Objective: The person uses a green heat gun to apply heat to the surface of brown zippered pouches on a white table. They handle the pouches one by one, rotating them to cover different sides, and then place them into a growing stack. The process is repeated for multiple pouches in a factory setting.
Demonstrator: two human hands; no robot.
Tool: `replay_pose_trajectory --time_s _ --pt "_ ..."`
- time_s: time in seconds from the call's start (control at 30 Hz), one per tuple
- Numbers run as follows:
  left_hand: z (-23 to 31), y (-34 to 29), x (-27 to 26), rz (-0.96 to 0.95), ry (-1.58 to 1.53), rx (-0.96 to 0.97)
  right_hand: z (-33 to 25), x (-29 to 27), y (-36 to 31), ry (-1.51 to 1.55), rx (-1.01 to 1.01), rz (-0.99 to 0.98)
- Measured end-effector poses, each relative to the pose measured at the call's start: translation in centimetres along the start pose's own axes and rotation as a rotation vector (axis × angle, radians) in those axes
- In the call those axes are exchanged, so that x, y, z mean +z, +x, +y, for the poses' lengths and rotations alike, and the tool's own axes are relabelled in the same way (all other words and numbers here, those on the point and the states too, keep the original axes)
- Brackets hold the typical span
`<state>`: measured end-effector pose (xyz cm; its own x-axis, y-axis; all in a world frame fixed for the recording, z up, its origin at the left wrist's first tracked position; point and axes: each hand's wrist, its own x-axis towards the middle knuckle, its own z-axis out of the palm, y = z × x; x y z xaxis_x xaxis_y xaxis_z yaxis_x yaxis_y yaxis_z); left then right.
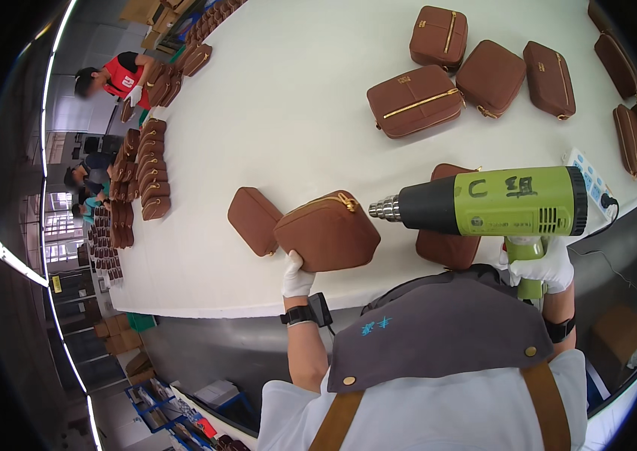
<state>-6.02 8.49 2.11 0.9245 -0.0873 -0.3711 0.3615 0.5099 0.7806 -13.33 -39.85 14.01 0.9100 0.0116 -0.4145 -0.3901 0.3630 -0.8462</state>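
Note:
My left hand [298, 276], in a white glove, grips a brown zippered bag [330, 237] by its lower left side. The bag is tilted, with its gold zipper along the top. My right hand [547, 269], also gloved, is wrapped round the handle of a green heat gun [514, 201]. The gun's stepped metal nozzle [384, 209] points left at the bag's right side, a small gap away. Behind the held bag, another brown bag [252, 219] lies on the white table [258, 135]. One more brown bag [446, 248] lies partly hidden under the gun.
Several brown bags [416, 101] lie at the far right of the table, others [630, 139] along its right edge. A white power strip [589, 180] with a black plug sits right of the gun. Rows of bags [155, 169] line the left side, where other people [119, 79] work.

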Motion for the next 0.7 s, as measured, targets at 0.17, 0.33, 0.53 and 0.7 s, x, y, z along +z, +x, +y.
replay_pose_trajectory --time_s 0.17,0.33,0.53,0.7 --pt "3.7 0.5 4.9 0.116 0.641 0.305 0.8 -0.4 1.0 -0.078 -0.039 0.029" --pt "4.0 0.9 7.0 0.146 0.967 0.414 1.4 -0.1 1.8 -0.231 -0.026 0.053" --pt "4.4 0.7 9.2 0.159 1.234 0.433 0.8 1.4 2.3 -0.264 0.012 -0.048" --pt "4.5 0.8 10.0 0.135 1.318 0.479 -1.2 3.4 2.0 -0.182 0.041 -0.144"
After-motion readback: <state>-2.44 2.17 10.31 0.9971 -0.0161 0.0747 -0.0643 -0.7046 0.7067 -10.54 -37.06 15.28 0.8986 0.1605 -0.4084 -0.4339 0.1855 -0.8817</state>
